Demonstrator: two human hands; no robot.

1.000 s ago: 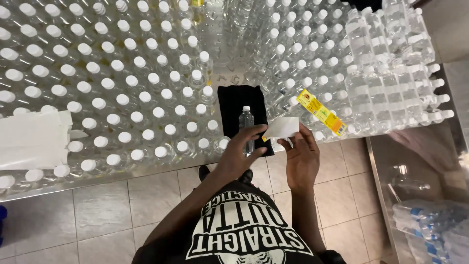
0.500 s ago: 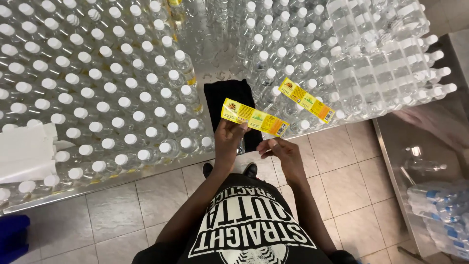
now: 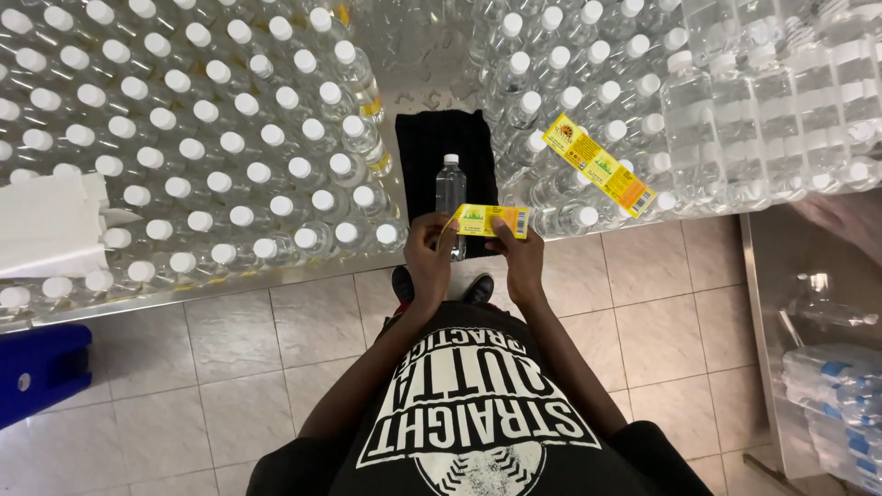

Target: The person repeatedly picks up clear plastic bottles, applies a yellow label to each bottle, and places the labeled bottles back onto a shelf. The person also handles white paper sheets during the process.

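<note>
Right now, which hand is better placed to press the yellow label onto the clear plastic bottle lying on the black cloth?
Probably the left hand: its grip holds the yellow label end that overlaps the clear plastic bottle; the right hand holds the free end, off to the side.

- Single head view, looking steeply down over the person's chest, close to both hands.
- Left hand [image 3: 427,253] and right hand [image 3: 521,257] sit mid-frame; table [image 3: 276,287] beyond the fingertips, floor tiles [image 3: 643,321] below.
</note>
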